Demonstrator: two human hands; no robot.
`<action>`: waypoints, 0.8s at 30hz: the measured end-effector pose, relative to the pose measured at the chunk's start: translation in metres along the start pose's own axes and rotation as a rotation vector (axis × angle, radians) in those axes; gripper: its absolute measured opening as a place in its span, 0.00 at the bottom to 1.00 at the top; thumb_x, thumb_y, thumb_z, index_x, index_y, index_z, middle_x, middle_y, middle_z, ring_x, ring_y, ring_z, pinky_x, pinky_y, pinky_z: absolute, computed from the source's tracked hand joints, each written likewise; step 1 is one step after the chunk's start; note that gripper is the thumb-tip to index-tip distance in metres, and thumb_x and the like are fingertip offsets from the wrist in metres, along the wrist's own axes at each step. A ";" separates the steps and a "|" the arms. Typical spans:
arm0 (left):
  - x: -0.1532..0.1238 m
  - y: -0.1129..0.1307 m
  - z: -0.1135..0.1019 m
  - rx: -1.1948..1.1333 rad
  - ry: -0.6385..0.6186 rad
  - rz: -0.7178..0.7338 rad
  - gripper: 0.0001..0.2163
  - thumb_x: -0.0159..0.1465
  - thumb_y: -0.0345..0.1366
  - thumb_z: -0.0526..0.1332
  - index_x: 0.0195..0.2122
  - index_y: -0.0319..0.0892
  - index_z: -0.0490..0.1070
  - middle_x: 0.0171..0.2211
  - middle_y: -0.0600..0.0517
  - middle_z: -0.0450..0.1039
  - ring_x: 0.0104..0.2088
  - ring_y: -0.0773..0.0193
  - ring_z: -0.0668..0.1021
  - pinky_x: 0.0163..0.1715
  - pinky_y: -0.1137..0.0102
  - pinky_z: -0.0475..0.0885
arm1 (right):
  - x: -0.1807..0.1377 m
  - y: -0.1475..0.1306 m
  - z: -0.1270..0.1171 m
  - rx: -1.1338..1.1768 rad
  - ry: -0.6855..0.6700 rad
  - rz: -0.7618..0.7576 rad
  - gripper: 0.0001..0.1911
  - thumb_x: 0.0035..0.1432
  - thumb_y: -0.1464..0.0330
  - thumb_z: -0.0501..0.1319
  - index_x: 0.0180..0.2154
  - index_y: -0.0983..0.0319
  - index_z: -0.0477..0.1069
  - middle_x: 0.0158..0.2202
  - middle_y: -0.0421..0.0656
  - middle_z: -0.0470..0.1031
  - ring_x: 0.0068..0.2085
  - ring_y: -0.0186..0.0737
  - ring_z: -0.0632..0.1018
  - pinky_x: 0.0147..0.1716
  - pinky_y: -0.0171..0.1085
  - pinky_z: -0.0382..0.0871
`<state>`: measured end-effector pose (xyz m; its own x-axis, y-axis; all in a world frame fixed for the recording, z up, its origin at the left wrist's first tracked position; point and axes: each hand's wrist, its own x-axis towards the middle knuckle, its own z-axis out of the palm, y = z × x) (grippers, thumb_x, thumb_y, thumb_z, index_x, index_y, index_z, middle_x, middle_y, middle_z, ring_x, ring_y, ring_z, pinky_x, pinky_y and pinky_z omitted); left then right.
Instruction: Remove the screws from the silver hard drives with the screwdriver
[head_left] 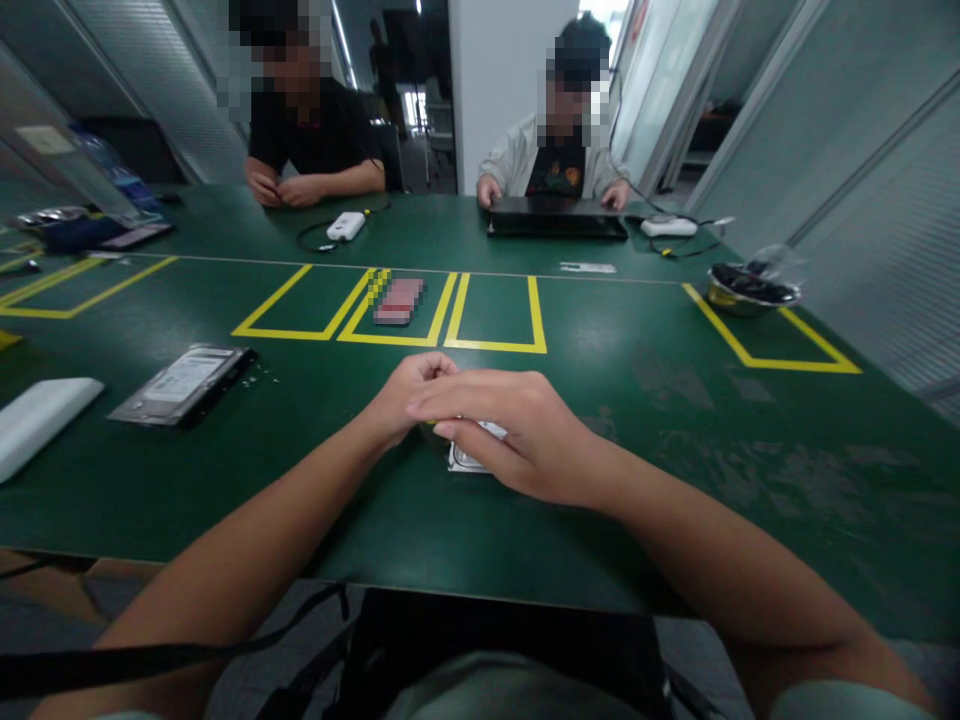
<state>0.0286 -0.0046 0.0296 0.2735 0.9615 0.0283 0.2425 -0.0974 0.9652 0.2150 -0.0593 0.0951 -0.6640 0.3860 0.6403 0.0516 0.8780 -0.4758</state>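
Both my hands meet at the middle of the green table (645, 400). My right hand (517, 430) lies curled over a small white and silver object (471, 458), of which only a corner shows under the fingers. My left hand (409, 392) is closed in a pinch right beside it, touching the right hand's fingers. What the left fingers hold is hidden.
A hard drive (184, 385) lies at the left with tiny screws beside it, and a white block (41, 420) further left. A pink item (399, 300) sits in a yellow-taped box. A metal bowl (750, 288) stands at the right. Two people sit across, one at a laptop (556, 220).
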 end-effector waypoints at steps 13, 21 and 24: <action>0.036 0.009 -0.001 0.103 -0.299 0.110 0.09 0.56 0.39 0.62 0.29 0.39 0.66 0.24 0.56 0.65 0.24 0.70 0.68 0.23 0.74 0.62 | 0.000 -0.007 -0.005 0.008 -0.036 0.040 0.12 0.66 0.73 0.54 0.47 0.65 0.74 0.47 0.47 0.79 0.51 0.36 0.78 0.52 0.39 0.71; 0.032 0.008 -0.007 0.206 -0.348 0.210 0.08 0.60 0.36 0.59 0.26 0.40 0.66 0.22 0.57 0.63 0.25 0.70 0.66 0.24 0.74 0.61 | -0.001 -0.007 -0.007 -0.010 -0.046 0.049 0.12 0.67 0.72 0.54 0.47 0.67 0.74 0.47 0.46 0.79 0.50 0.35 0.78 0.52 0.37 0.71; 0.037 0.009 -0.001 0.313 -0.340 0.271 0.06 0.60 0.33 0.58 0.27 0.39 0.67 0.24 0.57 0.64 0.27 0.70 0.66 0.26 0.74 0.60 | -0.001 -0.007 -0.008 -0.013 -0.050 0.051 0.12 0.66 0.73 0.54 0.47 0.65 0.73 0.47 0.46 0.79 0.50 0.35 0.78 0.52 0.37 0.71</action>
<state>0.0401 0.0303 0.0397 0.6386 0.7585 0.1297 0.3733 -0.4528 0.8097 0.2209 -0.0636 0.1030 -0.6965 0.4165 0.5843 0.0964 0.8612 -0.4990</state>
